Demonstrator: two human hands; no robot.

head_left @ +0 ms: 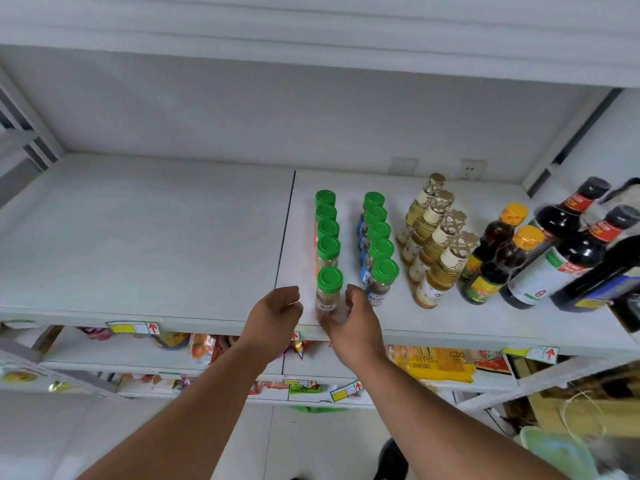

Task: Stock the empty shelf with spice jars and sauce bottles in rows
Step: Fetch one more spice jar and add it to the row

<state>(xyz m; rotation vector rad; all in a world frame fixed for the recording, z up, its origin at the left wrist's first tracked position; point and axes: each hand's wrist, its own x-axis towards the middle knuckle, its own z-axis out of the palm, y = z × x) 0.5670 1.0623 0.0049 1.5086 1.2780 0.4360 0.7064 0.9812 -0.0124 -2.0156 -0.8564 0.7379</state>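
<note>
The white shelf (145, 237) carries rows on its right half. A row of several green-lidded spice jars (327, 230) runs front to back, and a second such row with blue labels (379, 237) stands to its right. The front spice jar (329, 289) of the left row stands at the shelf's front edge. My right hand (353, 323) curls its thumb and fingers round that jar's lower part. My left hand (277, 313) hovers just left of the jar with loosely curled fingers, holding nothing, a small gap between them.
Right of the jars stand a row of pale gold-capped bottles (436, 244), two small dark orange-capped bottles (502, 251) and large dark sauce bottles (568, 251). The shelf's left half is bare. Lower shelves hold snack packets (436, 365). Another shelf board hangs close overhead.
</note>
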